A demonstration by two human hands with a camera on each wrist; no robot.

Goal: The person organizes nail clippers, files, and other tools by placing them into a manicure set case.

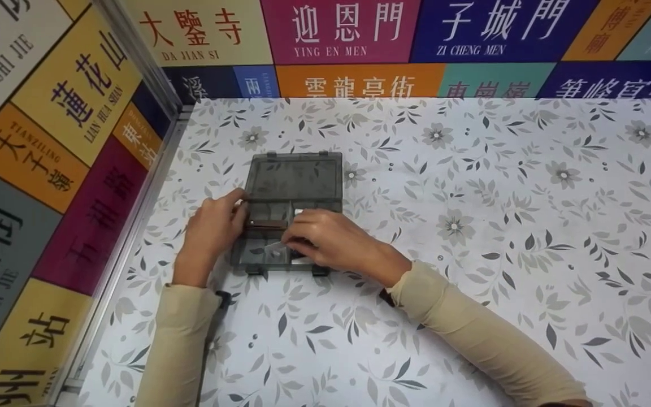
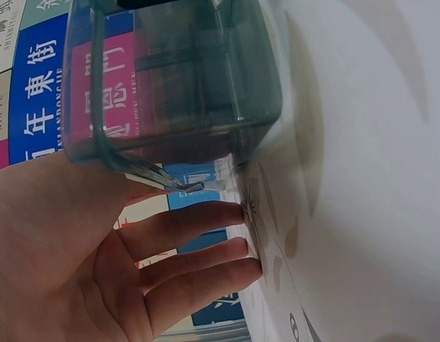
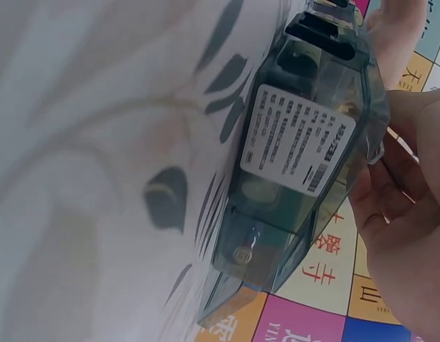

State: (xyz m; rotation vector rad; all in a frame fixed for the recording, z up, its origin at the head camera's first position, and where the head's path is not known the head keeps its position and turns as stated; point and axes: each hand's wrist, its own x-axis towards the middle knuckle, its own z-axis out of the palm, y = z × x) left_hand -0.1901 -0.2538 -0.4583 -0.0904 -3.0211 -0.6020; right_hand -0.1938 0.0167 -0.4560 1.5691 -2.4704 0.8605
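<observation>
A translucent grey-green plastic box (image 1: 293,178) with compartments lies on the table with its lid swung back. My left hand (image 1: 208,229) holds the box at its left side; in the left wrist view three fingers of the left hand (image 2: 99,263) extend beneath the box wall (image 2: 255,107), thumb and index partly hidden. Over the front compartments my right hand (image 1: 328,237) pinches a small clear piece of plastic (image 1: 276,247), perhaps a little bag. The right wrist view shows the right hand (image 3: 412,192) above the box, its fingertips partly covered.
A white printed label (image 3: 295,139) is on the box, and a dark latch (image 3: 320,35) shows at its edge. The table (image 1: 500,186) has a white floral cover. Coloured panels with lettering (image 1: 337,28) stand behind it and along the left side.
</observation>
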